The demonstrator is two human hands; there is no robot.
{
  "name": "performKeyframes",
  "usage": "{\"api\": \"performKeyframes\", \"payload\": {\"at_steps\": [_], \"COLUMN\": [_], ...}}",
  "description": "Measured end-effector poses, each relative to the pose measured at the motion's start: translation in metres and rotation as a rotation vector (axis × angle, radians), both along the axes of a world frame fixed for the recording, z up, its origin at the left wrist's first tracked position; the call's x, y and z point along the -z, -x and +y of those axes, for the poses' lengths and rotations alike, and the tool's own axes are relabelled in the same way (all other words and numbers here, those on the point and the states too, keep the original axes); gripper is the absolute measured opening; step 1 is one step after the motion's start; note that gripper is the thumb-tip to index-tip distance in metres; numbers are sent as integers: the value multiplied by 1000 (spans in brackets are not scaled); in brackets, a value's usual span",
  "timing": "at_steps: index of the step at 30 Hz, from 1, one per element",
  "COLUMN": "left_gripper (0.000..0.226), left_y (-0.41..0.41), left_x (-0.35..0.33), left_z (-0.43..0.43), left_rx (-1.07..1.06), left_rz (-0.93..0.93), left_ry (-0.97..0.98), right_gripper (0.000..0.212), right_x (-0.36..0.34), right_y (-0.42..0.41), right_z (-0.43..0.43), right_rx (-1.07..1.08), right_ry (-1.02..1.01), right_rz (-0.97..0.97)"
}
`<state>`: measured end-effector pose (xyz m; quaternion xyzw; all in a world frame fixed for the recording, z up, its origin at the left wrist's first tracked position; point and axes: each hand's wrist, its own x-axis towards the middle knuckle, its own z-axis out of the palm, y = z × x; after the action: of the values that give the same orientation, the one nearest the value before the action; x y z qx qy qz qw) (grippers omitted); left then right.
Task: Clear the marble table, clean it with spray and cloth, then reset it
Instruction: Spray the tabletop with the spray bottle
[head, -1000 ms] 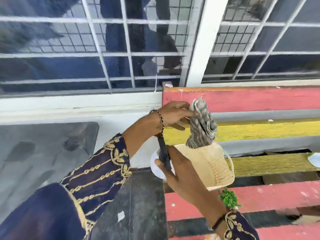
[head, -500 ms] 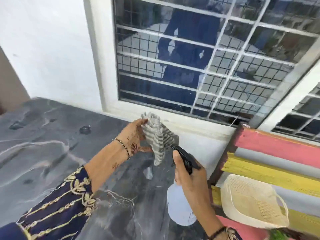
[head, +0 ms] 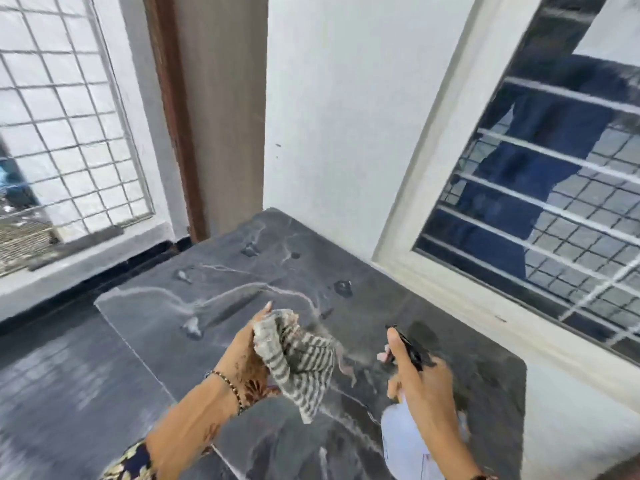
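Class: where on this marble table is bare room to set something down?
Nearly all of the marble table is bare, from its left edge to the wall. It is crowded only near the front, under the left hand with the cloth and the right hand gripping the spray bottle.

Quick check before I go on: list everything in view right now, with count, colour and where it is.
marble table: one, dark grey with pale veins, in the corner below the wall
cloth: one, grey and white stripes, held above the table
spray bottle: one, pale body with black head, over the table's right part
window: one, white frame with bars, right
wire-grid panel: one, white, left
left hand: one, fingers shut on the cloth
right hand: one, fingers shut on the spray bottle
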<state>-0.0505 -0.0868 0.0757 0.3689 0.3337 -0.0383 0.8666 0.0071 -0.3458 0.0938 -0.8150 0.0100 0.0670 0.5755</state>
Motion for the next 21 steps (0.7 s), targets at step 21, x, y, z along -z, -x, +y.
{"api": "performKeyframes", "payload": {"at_steps": [21], "left_gripper": [22], "left_y": [-77], "left_x": [32], "left_z": [152], "left_rx": [-49], "left_rz": [162], "left_ry": [20], "right_gripper": [67], "right_x": [52], "right_y": [-265], "right_z": [273], "right_rx": [-123], "right_ry": [263], "right_rz": [-66]}}
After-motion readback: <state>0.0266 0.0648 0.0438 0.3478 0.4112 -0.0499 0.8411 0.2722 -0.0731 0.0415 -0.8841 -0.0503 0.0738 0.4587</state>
